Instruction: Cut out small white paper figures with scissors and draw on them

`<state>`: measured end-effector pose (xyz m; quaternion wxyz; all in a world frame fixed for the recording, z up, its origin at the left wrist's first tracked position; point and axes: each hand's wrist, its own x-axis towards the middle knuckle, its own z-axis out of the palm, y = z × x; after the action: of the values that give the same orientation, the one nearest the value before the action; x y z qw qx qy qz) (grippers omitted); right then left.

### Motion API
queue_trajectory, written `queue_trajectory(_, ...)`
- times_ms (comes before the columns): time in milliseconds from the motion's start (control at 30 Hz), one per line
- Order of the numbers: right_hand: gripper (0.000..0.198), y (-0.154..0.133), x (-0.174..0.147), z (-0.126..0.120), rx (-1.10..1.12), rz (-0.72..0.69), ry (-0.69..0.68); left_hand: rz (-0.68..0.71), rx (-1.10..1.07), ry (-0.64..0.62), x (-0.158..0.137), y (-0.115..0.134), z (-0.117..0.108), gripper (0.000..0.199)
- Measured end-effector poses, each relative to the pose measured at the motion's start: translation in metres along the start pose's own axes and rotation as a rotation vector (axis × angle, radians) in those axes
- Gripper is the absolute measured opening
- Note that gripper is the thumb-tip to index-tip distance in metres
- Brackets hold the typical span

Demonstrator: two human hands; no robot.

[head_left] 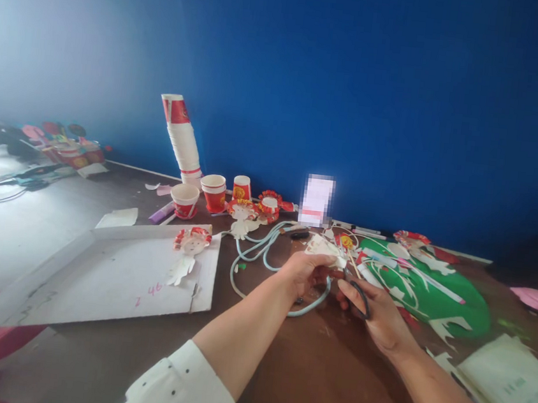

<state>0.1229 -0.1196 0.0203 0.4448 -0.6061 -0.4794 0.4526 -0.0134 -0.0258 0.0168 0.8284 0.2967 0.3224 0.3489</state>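
My left hand (pixel 308 273) grips a piece of white paper (pixel 325 248), thumb on top. In my right hand (pixel 380 312) is a pair of scissors (pixel 361 297) with dark handles, its blades at the right edge of the paper. Fingers partly hide the blades, so how far apart they are cannot be seen. Below and behind my left hand lies a looped pale blue cord (pixel 242 269). To the right of my right hand, white paper scraps (pixel 451 324) and a pink-ended marker (pixel 437 288) lie on and around a green round sheet (pixel 472 306).
A white box lid (pixel 111 281) lies at the left, with a cut paper-cup figure (pixel 192 241) on it. Behind stand a tall leaning stack of paper cups (pixel 183 144) and several red cups (pixel 212 194). An open notebook (pixel 514 381) is at the right. A blue wall (pixel 357 95) rises behind.
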Motion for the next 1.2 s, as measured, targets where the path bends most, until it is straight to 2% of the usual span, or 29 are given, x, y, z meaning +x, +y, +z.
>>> queue_trajectory(267,0.04,-0.011,-0.003,-0.002,-0.251,-0.09,0.038,0.016,-0.01,-0.027,0.0,-0.001,0.0,0.019)
queue_trajectory(500,0.041,-0.017,-0.004,-0.003,-0.338,-0.124,0.015,0.019,-0.023,-0.036,-0.002,0.001,0.0,0.024)
queue_trajectory(933,0.039,-0.017,-0.004,-0.004,-0.386,-0.162,0.031,0.049,0.02,0.002,-0.001,-0.002,0.001,0.03)
queue_trajectory(1200,0.04,-0.019,-0.005,-0.003,-0.323,-0.127,0.025,-0.004,-0.007,-0.026,-0.003,0.001,0.002,0.022)
